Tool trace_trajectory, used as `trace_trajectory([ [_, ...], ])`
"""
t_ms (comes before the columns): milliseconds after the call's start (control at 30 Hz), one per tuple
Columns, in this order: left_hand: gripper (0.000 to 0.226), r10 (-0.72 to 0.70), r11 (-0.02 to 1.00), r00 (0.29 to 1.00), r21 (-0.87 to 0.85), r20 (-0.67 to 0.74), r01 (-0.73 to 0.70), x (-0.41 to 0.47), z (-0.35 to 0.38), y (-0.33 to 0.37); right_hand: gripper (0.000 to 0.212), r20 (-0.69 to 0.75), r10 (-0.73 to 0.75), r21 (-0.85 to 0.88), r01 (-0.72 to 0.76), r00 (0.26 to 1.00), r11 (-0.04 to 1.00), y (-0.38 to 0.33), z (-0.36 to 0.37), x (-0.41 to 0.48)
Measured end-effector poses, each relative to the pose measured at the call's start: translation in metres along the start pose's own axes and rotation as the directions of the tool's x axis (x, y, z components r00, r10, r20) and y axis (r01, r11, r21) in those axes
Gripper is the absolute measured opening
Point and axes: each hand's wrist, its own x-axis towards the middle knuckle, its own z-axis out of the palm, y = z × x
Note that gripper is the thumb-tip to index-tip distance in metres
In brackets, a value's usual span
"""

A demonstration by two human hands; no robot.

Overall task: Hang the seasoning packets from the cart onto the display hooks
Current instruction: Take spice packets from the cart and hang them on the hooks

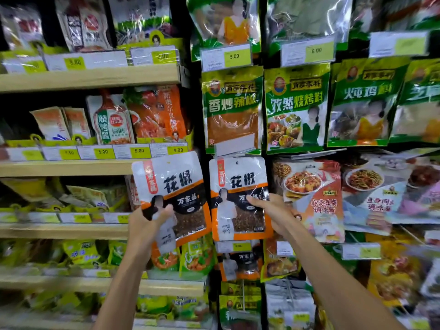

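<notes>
Wooden shelves (90, 77) at left stocked with sauce pouches (112, 120), yellow price tags (139, 151) along edges; green spice bags (296, 108) hanging upper right

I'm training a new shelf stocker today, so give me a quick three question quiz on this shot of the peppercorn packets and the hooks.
1. True or false: each hand holds its own white and orange peppercorn packet.
2. Which packet sits in the hook column under the green chili powder packet? A) the left hand's B) the right hand's
3. What price shows on the yellow tag above that green packet?

Key
1. True: the left hand grips the left packet, and the right hand grips the right packet.
2. B. The left packet is tilted, in front of the wooden shelves.
3. 5.00, on the price tag.
</notes>
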Motion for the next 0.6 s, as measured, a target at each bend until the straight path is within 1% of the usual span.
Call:
trace_trajectory([
  [33, 0.024, 0.009, 1.000, 1.000, 0.002, -0.012, -0.009, 0.000, 0.000, 0.001, 0.024, 0.009, 0.000, 0.008, 0.000, 1.000, 1.000, 0.002, -0.001, 0.001],
  [67, 0.022, 0.015, 1.000, 1.000, 0.001, -0.025, -0.015, 0.001, 0.000, 0.002, 0.020, 0.025, -0.006, 0.025, 0.005, 1.000, 1.000, 0.004, -0.002, 0.003],
  [100, 0.022, 0.021, 1.000, 0.999, 0.002, -0.033, -0.021, 0.001, 0.000, 0.003, 0.021, 0.029, -0.004, 0.047, 0.003, 1.000, 0.999, 0.004, -0.002, 0.004],
  [133, 0.026, 0.027, 1.000, 0.999, 0.003, -0.034, -0.027, 0.003, 0.000, 0.004, 0.030, 0.010, -0.008, 0.060, 0.008, 1.000, 0.998, 0.004, -0.002, 0.004],
  [200, 0.029, 0.035, 0.999, 0.999, -0.006, -0.025, -0.035, 0.004, 0.001, 0.005, 0.056, -0.039, -0.023, 0.077, 0.026, 0.999, 0.997, 0.001, -0.001, 0.006],
  [233, 0.026, 0.040, 0.999, 0.999, -0.018, -0.023, -0.040, 0.005, 0.001, 0.005, 0.057, -0.050, -0.013, 0.077, 0.016, 0.999, 0.997, 0.001, -0.001, 0.007],
  [267, 0.022, 0.048, 0.998, 0.999, -0.028, -0.019, -0.048, 0.006, 0.001, 0.005, 0.047, -0.047, -0.004, 0.073, 0.008, 0.999, 0.997, 0.000, -0.001, 0.008],
  [333, 0.015, 0.056, 0.998, 0.998, -0.019, 0.006, -0.056, 0.007, 0.003, 0.005, 0.019, -0.026, 0.013, 0.034, -0.013, 1.000, 0.999, -0.001, -0.001, 0.013],
  [433, 0.011, 0.074, 0.997, 0.996, -0.011, 0.045, -0.073, 0.005, 0.009, 0.006, 0.013, -0.043, -0.006, -0.024, 0.005, 0.999, 1.000, -0.004, 0.006, 0.024],
  [467, 0.013, 0.076, 0.997, 0.995, -0.007, 0.057, -0.075, 0.003, 0.011, 0.006, 0.029, -0.056, -0.002, -0.031, 0.001, 0.998, 1.000, -0.005, 0.009, 0.027],
  [500, 0.016, 0.069, 0.998, 0.995, 0.010, 0.066, -0.070, 0.002, 0.013, 0.005, 0.052, -0.052, 0.015, -0.032, -0.017, 0.999, 0.999, -0.007, 0.011, 0.029],
  [533, 0.020, 0.058, 0.998, 0.996, 0.032, 0.073, -0.060, 0.001, 0.015, 0.003, 0.068, -0.048, 0.041, -0.053, -0.043, 0.998, 0.998, -0.009, 0.011, 0.030],
  [567, 0.023, 0.046, 0.998, 0.995, 0.047, 0.085, -0.050, 0.000, 0.016, 0.001, 0.075, -0.039, 0.057, -0.079, -0.060, 0.998, 0.995, -0.009, 0.010, 0.032],
  [600, 0.022, 0.033, 0.998, 0.994, 0.051, 0.107, -0.039, 0.000, 0.017, -0.001, 0.076, -0.034, 0.072, -0.098, -0.075, 0.997, 0.992, -0.008, 0.009, 0.033],
])
